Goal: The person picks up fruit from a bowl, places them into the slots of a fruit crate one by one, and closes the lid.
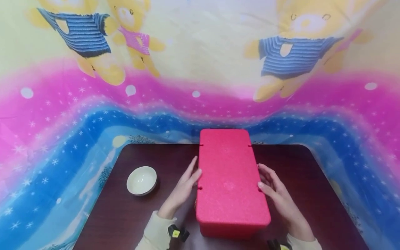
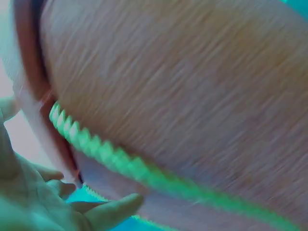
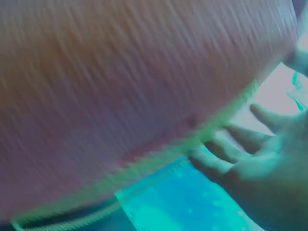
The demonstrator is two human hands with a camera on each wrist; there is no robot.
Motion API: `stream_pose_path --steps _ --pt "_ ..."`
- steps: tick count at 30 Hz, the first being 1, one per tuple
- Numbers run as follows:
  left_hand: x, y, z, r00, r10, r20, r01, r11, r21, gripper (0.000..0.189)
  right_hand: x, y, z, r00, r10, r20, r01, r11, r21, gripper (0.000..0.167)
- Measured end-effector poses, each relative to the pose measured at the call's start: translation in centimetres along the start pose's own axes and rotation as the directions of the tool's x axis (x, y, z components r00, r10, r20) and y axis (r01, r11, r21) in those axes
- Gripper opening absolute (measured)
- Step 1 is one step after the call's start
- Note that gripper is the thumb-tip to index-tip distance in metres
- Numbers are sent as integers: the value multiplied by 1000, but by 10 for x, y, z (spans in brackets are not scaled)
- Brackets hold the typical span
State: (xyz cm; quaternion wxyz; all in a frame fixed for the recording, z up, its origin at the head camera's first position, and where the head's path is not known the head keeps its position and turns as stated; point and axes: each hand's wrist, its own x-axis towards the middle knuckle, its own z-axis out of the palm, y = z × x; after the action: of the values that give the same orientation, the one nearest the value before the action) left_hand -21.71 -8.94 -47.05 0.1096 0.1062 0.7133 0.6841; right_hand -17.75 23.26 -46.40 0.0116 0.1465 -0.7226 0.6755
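A red felt-like box (image 1: 229, 173) with a flat top stands lengthwise near the middle of the table in the head view. My left hand (image 1: 182, 191) is at its left side, fingers extended and thumb by the top edge. At the right side my right hand (image 1: 281, 198) lies with relaxed fingers and the thumb at the edge. In the left wrist view a cord (image 2: 120, 161) crosses the box's side above my fingers. Another cord (image 3: 159, 163) runs along the box beside my fingertips in the right wrist view. Firm contact cannot be judged.
A white bowl (image 1: 141, 180) stands on the left part of the dark brown table (image 1: 109, 215). Behind and around the table hangs a cloth (image 1: 193, 69) printed with teddy bears, in pink, blue and cream.
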Motion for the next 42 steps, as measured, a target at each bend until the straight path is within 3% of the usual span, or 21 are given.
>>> stream_pose_path --steps 3,7,10,14,19,26,34,42 --pt "23 7 -14 1000 7 -25 -8 1000 -22 67 19 3 -14 998 -54 23 53 998 27 51" --pt "69 15 -25 997 39 -70 -42 998 -39 68 62 2 -29 998 -56 13 55 997 55 53" --pt "98 17 -25 994 33 -102 -37 999 -31 68 94 2 -35 1000 23 1 -23 999 32 62" --pt "121 15 -18 994 7 -113 -9 1000 -17 64 126 8 -37 987 163 8 -162 985 -59 72" --pt "129 10 -10 993 2 -117 -3 1000 -7 63 142 18 -34 968 249 -16 -248 955 -163 73" --pt "126 8 -10 990 -43 -132 47 998 32 67 143 25 -27 969 231 -91 -246 946 -209 72" --pt "126 5 -15 993 -37 -113 44 997 61 68 142 27 -28 959 267 -91 -281 931 -232 78" --pt "130 5 -18 993 -27 -113 35 997 73 67 148 25 -27 970 230 -83 -244 924 -294 80"
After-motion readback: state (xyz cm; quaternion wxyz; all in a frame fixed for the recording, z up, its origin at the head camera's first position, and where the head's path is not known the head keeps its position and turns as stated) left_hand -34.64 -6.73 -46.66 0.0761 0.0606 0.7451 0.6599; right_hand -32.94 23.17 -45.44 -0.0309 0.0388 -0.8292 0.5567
